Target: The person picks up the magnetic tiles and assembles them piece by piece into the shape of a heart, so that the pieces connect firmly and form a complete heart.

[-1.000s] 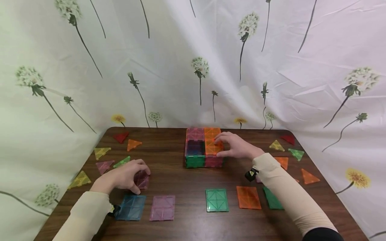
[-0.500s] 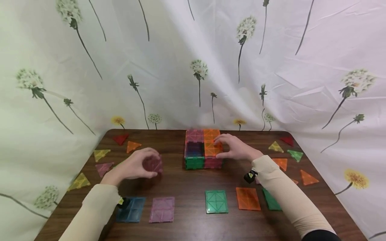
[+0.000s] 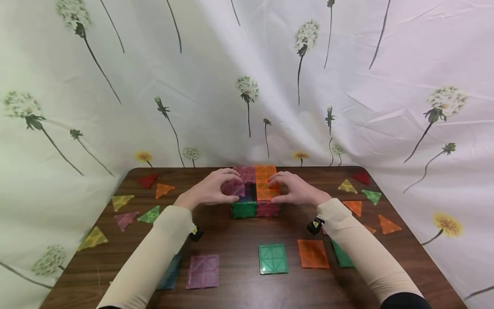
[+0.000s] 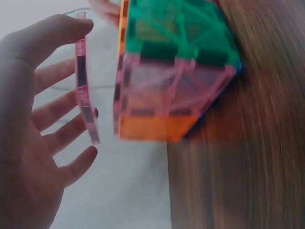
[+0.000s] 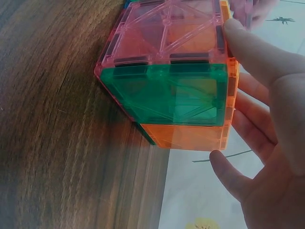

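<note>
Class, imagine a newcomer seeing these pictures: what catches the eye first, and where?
First, probably, the bright see-through tile box at the far middle of the brown table. Just above its top, the left grip holds a pink tile. Behind, a white dandelion backdrop fills the head view's upper half.

A translucent pink square tile (image 4: 83, 71) is held just above a low box (image 3: 262, 192) of see-through tiles (green and pink along the front), not touching it. The box sits near the counter's (image 3: 236, 244) far edge, its pink-and-orange top open at near left.
</note>
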{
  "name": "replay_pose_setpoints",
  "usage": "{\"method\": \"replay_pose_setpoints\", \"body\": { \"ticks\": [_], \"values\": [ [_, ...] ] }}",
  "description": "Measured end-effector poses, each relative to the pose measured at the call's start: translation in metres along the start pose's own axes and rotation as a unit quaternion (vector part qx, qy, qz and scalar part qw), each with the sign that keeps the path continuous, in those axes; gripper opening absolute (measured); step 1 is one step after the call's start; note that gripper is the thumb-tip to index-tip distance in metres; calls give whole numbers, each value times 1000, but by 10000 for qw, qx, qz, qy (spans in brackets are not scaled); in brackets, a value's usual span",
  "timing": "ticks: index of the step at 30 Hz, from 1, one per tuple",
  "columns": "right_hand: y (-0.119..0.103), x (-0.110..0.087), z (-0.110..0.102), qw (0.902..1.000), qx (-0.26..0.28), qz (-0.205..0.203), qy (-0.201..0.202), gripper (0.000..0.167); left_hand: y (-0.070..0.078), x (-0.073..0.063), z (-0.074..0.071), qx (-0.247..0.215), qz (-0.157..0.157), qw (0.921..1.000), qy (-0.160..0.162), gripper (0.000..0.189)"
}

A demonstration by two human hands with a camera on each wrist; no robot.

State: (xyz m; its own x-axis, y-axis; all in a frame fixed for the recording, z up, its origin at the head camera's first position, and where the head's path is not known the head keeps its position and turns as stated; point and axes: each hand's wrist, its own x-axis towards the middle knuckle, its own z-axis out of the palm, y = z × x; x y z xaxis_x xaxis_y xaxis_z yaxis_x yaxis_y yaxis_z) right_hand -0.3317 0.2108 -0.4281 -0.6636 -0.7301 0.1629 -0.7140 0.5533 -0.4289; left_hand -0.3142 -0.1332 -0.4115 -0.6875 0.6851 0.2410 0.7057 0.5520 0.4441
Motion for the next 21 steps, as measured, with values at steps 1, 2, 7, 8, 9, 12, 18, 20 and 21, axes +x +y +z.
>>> {"method": "replay_pose_setpoints", "body": {
  "ticks": [1,2,7,8,9,12,18,20,21],
  "values": [
    [0,1,0,10000,-2,12,5,49,1,4,2,84,4,9999,-89,49],
    [-1,1,0,10000,6,10,4,49,3,8,5,150,-2,9997,-170,50],
    [-3,4,0,10000,15,51,-31,50,9,22,16,513,-21,9977,-451,49],
    [-3,4,0,10000,8,53,-43,51,9,23,18,564,-29,9973,-465,48],
    [-3,4,1,10000,-12,63,-47,51,10,23,20,604,-44,9970,-481,47],
    [-3,4,1,9999,-71,100,-35,50,11,24,22,585,-56,9971,-489,44],
    [-4,2,-1,9998,-31,197,-14,49,11,25,25,408,-64,9982,-437,42],
    [-4,1,0,9997,-10,241,-21,49,11,25,27,387,-41,9985,-388,42],
    [-4,1,0,9996,1,270,-25,49,10,25,29,363,-30,9987,-347,42]
  ]
}}
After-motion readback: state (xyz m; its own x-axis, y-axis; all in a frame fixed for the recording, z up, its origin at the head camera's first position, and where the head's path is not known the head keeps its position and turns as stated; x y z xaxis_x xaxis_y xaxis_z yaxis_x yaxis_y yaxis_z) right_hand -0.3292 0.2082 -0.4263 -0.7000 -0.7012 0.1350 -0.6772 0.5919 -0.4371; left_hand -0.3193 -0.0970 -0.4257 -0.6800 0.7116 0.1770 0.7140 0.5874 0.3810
